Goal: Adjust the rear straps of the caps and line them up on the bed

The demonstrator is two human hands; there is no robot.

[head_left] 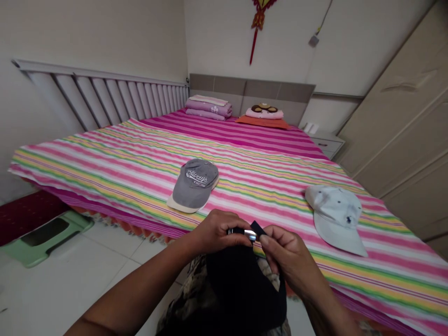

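I hold a black cap (241, 284) in front of me, just before the near edge of the bed (105, 163). My left hand (219, 231) is closed on the cap's back strap at its silver metal buckle (249, 234). My right hand (285, 254) pinches the loose black end of that strap right beside the buckle. On the striped bedspread beyond my hands lies a grey cap (194, 184) with white lettering and a pale brim. A white cap (336, 217) lies to the right on the same spread.
Folded purple bedding (209, 107) and a pink pillow on an orange one (264, 116) lie at the headboard. A green plastic stool (45, 238) stands on the tiled floor at left. A bedside cabinet (327, 142) and tall wardrobe doors (402, 121) are at right.
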